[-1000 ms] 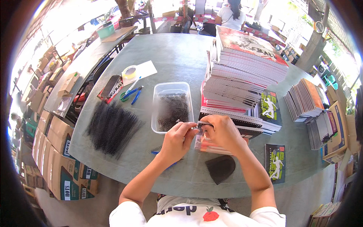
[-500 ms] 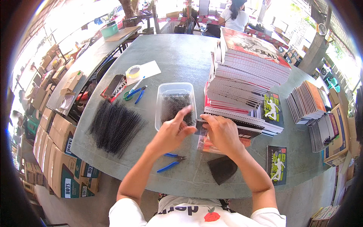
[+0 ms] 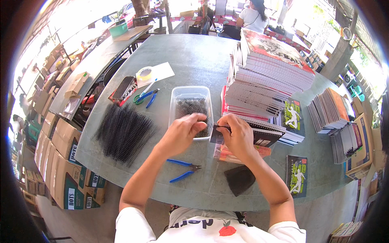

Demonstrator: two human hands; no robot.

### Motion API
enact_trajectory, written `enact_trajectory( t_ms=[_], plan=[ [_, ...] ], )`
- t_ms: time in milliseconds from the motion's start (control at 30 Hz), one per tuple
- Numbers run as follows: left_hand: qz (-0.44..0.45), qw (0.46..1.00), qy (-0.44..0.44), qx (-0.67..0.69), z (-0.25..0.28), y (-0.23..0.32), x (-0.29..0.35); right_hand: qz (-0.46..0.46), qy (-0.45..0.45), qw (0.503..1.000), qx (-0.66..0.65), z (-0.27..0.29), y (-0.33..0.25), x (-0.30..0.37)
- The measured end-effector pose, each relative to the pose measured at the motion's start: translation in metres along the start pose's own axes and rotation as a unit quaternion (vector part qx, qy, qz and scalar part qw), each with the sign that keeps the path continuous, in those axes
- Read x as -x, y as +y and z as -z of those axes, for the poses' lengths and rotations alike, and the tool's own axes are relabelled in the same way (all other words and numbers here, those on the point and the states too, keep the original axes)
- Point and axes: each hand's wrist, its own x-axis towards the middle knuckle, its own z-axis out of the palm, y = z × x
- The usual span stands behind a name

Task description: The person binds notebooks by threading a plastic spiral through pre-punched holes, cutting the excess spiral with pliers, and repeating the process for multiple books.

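Notebook [image 3: 216, 138], dark-covered, sits just right of the tub [image 3: 190, 92], clamped by the right hand [image 3: 236, 133], thumb against fingers. The left hand [image 3: 185, 131] is over the tub's near side, fingertips drawn close to the thumb (whether they grip the thin coil [image 3: 211, 126] beside them, I cannot tell). A careless tug could bend that coil; a slack right-hand pinch could let the notebook slip askew.

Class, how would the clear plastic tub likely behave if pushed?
The clear plastic tub probably slides rather than tips: it sits flat on the table. It is likely light for its size, holding thin, open coils. Open-topped, it might spill them if tilted.
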Motion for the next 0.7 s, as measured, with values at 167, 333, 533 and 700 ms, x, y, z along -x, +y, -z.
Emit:
enact_trajectory(
  t_ms=[167, 333, 533, 700],
  plan=[
    [-0.191, 0.957, 0.035, -0.217, -0.016, 0.000, 0.005, -0.084, -0.096, 0.991, 0.033, 0.011, -0.008, -0.006],
    [-0.241, 0.952, -0.082, -0.172, -0.153, -0.012, 0.076, -0.066, -0.030, 0.993, -0.098, 0.002, -0.003, -0.008],
    [-0.004, 0.964, -0.254, -0.077, -0.125, 0.011, 0.071, -0.034, -0.007, 0.998, 0.056, 0.039, 0.003, 0.021],
    [-0.031, 0.987, -0.029, -0.158, -0.057, 0.002, 0.045, -0.013, -0.018, 0.993, 0.116, 0.054, 0.018, 0.031]
  ],
)
